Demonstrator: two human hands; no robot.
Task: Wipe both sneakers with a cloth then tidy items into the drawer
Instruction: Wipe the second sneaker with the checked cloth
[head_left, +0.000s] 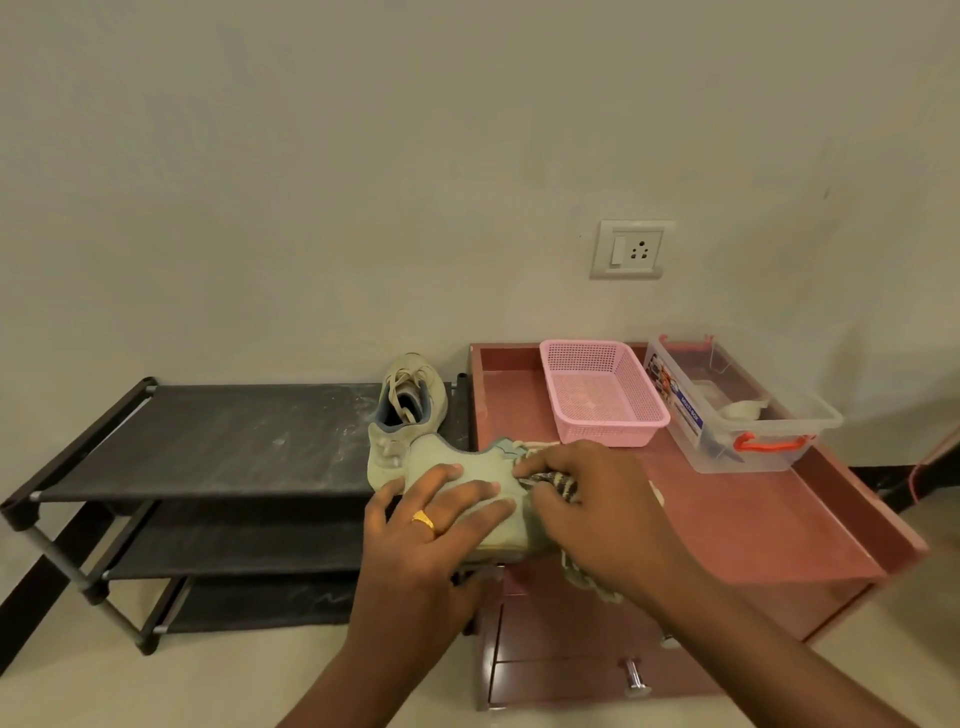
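Left hand (436, 519) grips the sneaker (462, 470), right hand (592, 501) clutches the cloth (563, 486) against it; hard rubbing could knock the sneaker free

Left hand (431, 519) gripping a sneaker (485, 464), right hand (592, 512) holding striped cloth (563, 486) against it, second sneaker (410, 402) on rack (208, 441)

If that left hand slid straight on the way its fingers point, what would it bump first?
Probably the dark striped cloth pinched in the right hand, just beyond the left hand on the pale green sneaker.
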